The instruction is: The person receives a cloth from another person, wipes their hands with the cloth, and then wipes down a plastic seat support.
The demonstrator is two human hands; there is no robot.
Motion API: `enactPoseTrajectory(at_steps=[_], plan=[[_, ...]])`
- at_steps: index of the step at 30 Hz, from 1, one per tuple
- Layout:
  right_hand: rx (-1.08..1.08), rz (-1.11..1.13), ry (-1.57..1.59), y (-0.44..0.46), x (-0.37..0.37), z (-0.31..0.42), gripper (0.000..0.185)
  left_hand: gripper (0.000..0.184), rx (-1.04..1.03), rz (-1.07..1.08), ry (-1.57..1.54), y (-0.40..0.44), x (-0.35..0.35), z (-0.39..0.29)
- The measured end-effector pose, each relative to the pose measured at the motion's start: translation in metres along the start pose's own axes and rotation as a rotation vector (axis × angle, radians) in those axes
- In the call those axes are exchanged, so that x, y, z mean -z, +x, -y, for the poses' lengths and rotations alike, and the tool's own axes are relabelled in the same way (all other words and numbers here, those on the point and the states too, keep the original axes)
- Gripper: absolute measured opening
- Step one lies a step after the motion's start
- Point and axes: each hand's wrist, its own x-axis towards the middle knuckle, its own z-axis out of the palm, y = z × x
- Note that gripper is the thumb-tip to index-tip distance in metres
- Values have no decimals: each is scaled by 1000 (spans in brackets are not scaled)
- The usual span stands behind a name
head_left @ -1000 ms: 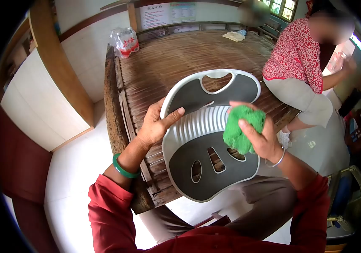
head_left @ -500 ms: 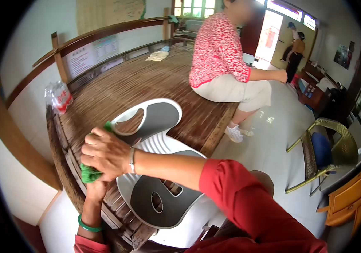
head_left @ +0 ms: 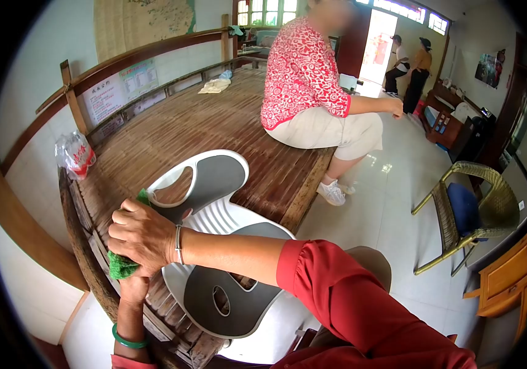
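Note:
My right hand (head_left: pixel 140 234), with a silver bracelet at its wrist, is closed around a bunched green cloth (head_left: pixel 122 265). Ends of the cloth stick out above and below the fist. Just under it, my left hand (head_left: pixel 135 284) meets the lower end of the cloth and seems closed on it; its fingers are mostly hidden. A green bangle circles the left wrist. Beside both hands lies a white and grey plastic washboard (head_left: pixel 226 247) with a ridged middle and cut-out holes, partly covered by my right forearm.
The washboard rests on a slatted bamboo bed (head_left: pixel 146 147) with a wooden rail. A plastic-wrapped pack of bottles (head_left: pixel 75 154) sits at its left edge. A person in a patterned red top (head_left: pixel 306 74) sits on the far side. A woven chair (head_left: pixel 472 209) stands right; two people are by the doorway.
The view has shifted slightly, so the bed and seated person appear further left. Both hands stay together on the green cloth, a little lower and further left in view.

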Motion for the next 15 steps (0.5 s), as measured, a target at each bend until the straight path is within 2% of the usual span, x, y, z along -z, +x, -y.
enactPoseTrajectory(at_steps=[2, 4, 7, 8, 9, 11, 12, 14, 15], plan=[[6, -3, -5, 1, 1, 0, 41, 44, 23, 21, 17, 0, 1, 0], [46, 0, 15, 1, 5, -3, 41, 46, -77, 49, 135, 0, 1, 11], [145, 33, 10, 2, 11, -13, 40, 46, -37, 59, 32, 4, -5, -7], [187, 53, -1, 3, 16, -20, 39, 38, -66, 14, -9, 7, -8, -19], [205, 42, -23, 3, 17, -25, 43, 38, -66, 15, -10, 8, -10, -26], [148, 71, -55, -1, 25, -37, 46, 9, 129, 5, -396, 10, -14, -39], [42, 67, -85, -7, 29, -50, 45, 4, 167, 10, -347, 14, -18, -73], [-130, 55, -187, -28, 47, -83, 41, 5, 188, 18, -377, 13, -15, -68], [-195, 47, -260, -42, 60, -100, 37, 12, 206, 24, -402, 13, -13, -64]])
